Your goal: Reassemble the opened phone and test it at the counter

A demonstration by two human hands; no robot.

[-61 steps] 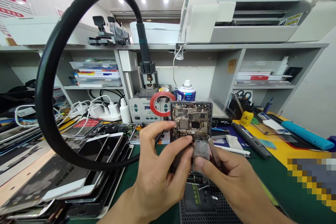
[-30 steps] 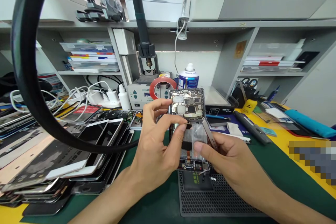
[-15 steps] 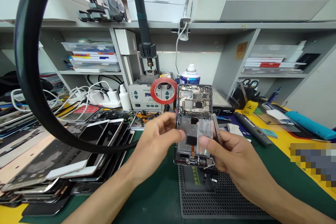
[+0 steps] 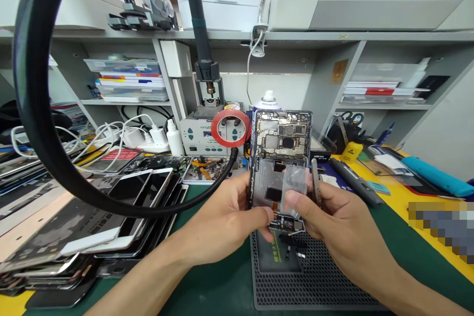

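An opened smartphone [image 4: 284, 139] is tilted up above the bench, its circuit board bare at the top and a grey metal bay below. My left hand [image 4: 233, 227] grips its lower left edge, thumb over the bottom end near an orange flex cable [image 4: 275, 207]. Against the right edge, my right hand [image 4: 335, 217] is closed, its thumb pressing a translucent plastic strip [image 4: 295, 180] over the bay. A flat grey metal tool [image 4: 316, 182] stands up from the right fingers; its lower part is hidden.
Beneath the phone lies a dark perforated mat [image 4: 296, 289] with small black parts [image 4: 292, 244]. A stack of phones and screens [image 4: 92, 222] fills the left side. A thick black hose [image 4: 27, 84] arches across the left. Behind stand a control unit [image 4: 203, 138], red tape roll [image 4: 217, 128] and spray can [image 4: 267, 101].
The phone has moved slightly up and toward me, looking larger. My left thumb has slid down and right, from the bay's left edge to the bottom end. My right hand keeps its hold.
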